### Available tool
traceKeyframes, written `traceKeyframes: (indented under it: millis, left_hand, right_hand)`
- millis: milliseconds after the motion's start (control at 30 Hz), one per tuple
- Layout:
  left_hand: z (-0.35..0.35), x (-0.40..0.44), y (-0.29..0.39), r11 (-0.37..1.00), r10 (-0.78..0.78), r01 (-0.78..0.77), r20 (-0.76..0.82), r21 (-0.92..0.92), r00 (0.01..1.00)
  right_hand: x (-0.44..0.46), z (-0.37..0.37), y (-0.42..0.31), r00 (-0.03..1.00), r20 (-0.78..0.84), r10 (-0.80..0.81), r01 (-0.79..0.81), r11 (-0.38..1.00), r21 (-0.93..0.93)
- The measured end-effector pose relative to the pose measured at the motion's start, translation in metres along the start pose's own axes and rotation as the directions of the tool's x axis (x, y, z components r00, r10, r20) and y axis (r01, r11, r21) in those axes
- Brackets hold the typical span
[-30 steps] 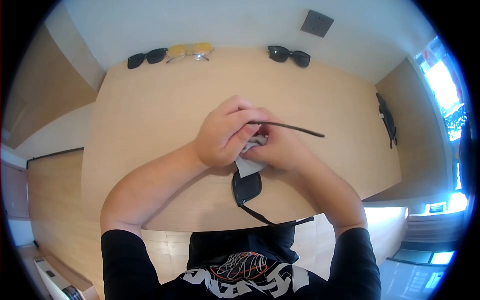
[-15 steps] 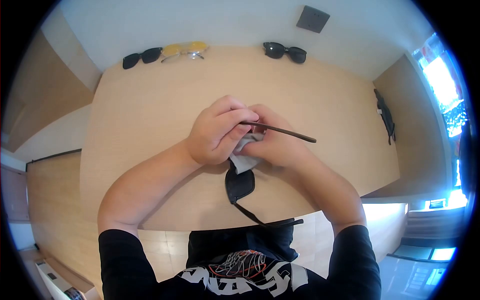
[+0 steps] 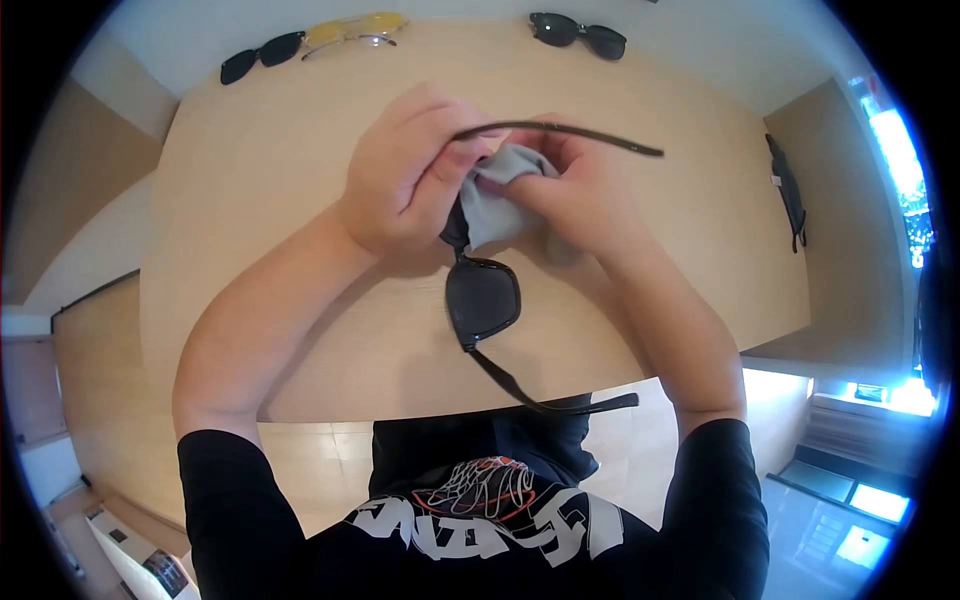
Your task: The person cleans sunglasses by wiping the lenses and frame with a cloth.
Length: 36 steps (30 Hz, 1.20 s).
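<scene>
- Above the near half of the desk [image 3: 250,150], the black sunglasses [image 3: 483,300] are held with both side arms unfolded.
- Left hand [image 3: 405,180]: fingers closed around the far end of the sunglasses, where one side arm [image 3: 580,132] projects right.
- Right hand [image 3: 590,185]: grasping a grey cloth [image 3: 500,205] at the far lens, which is mostly hidden.
- Handling: the frame is probably light and stiff; the smooth lenses likely smudge and scratch easily. The cloth looks soft and limp.
- Grip points: support the frame at its rim or bridge. Avoid levering on the extended side arms; the hinges are likely the weakest parts.
- Desk surface: pale, wood-coloured and apparently smooth. Along its far edge lie dark glasses [image 3: 262,57] and yellow glasses [image 3: 355,30] at left, and another dark pair [image 3: 578,36] farther right.
- Surroundings: pale wall [image 3: 720,50] beyond; right panel [image 3: 860,230] with an unidentified dark object [image 3: 787,190] beside it; bright window [image 3: 895,150] at far right.
</scene>
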<state>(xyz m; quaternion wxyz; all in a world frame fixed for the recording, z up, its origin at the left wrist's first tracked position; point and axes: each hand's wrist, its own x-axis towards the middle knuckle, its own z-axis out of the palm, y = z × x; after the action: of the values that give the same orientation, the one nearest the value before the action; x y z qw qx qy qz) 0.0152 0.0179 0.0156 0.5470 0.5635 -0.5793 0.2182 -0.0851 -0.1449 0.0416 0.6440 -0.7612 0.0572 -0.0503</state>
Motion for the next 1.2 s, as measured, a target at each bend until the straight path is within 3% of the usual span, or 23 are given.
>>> traceKeyframes:
  millis: [67, 133, 167, 267, 300, 400, 433, 533, 667, 733, 767, 867, 900, 1133, 1200]
  left_hand:
    - [0.002, -0.007, -0.002, 0.988, -0.140, 0.136, -0.051, -0.073, 0.989]
    - [0.002, -0.008, -0.001, 0.960, -0.232, 0.215, -0.080, -0.179, 0.969]
    - [0.000, -0.009, -0.005, 0.984, -0.152, 0.146, -0.054, -0.102, 0.987]
    - [0.006, -0.009, -0.002, 0.964, -0.199, 0.180, -0.083, -0.194, 0.976]
    - [0.002, -0.008, -0.005, 0.990, -0.108, 0.104, -0.034, -0.095, 0.994]
    - [0.008, -0.008, 0.002, 0.982, -0.076, 0.064, -0.064, -0.176, 0.995]
    - [0.003, -0.011, -0.001, 0.991, -0.061, 0.064, 0.030, -0.114, 0.998]
    - [0.002, -0.010, -0.002, 0.965, -0.117, 0.112, -0.007, -0.238, 0.993]
    - [0.003, -0.009, -0.002, 0.970, -0.040, 0.032, -0.026, -0.243, 0.999]
    - [0.001, -0.007, -0.010, 0.980, 0.069, -0.062, 0.034, -0.190, 0.997]
    - [0.009, -0.004, -0.013, 0.953, 0.129, -0.127, -0.012, -0.275, 0.992]
    - [0.002, -0.002, -0.014, 0.980, 0.172, -0.172, -0.008, -0.099, 0.985]
    - [0.000, -0.003, -0.010, 0.991, 0.130, -0.129, 0.020, -0.041, 0.991]
    - [0.012, 0.004, -0.008, 0.959, 0.216, -0.192, 0.102, -0.209, 0.971]
    - [0.011, 0.000, -0.009, 0.959, 0.124, -0.089, 0.115, -0.269, 0.986]
  right_hand:
    - [-0.003, -0.001, 0.002, 0.991, 0.112, 0.071, -0.062, 0.994, -0.088]
    - [-0.006, 0.000, 0.000, 0.982, 0.126, 0.137, -0.126, 0.988, -0.090]
    - [-0.007, 0.000, 0.000, 0.981, 0.123, 0.148, -0.138, 0.987, -0.088]
    - [-0.001, -0.004, 0.012, 1.000, 0.006, 0.031, -0.030, 0.998, -0.062]
    - [0.002, -0.007, 0.009, 0.998, -0.058, 0.006, -0.013, 0.992, -0.126]
    - [0.001, -0.007, 0.005, 0.993, -0.120, -0.003, 0.011, 0.998, 0.063]
    - [0.001, -0.008, 0.007, 0.995, -0.100, 0.022, 0.000, 0.976, 0.216]
    - [0.006, -0.016, 0.010, 0.985, -0.114, -0.129, 0.153, 0.960, 0.236]
    - [-0.005, -0.009, -0.011, 0.999, 0.033, -0.032, 0.028, 0.994, 0.105]
    - [-0.004, -0.008, -0.004, 0.992, 0.116, -0.042, 0.019, 0.981, 0.195]
    - [-0.005, -0.007, -0.002, 0.989, 0.147, -0.006, -0.031, 0.968, 0.251]
    - [-0.005, -0.006, -0.003, 0.970, 0.226, 0.093, -0.166, 0.930, 0.328]
    - [-0.004, -0.005, -0.003, 0.964, 0.240, 0.111, -0.192, 0.918, 0.347]
    - [-0.002, 0.000, 0.002, 0.940, 0.294, 0.173, -0.291, 0.856, 0.427]
    - [-0.001, -0.001, 0.004, 0.923, 0.318, 0.219, -0.349, 0.825, 0.445]
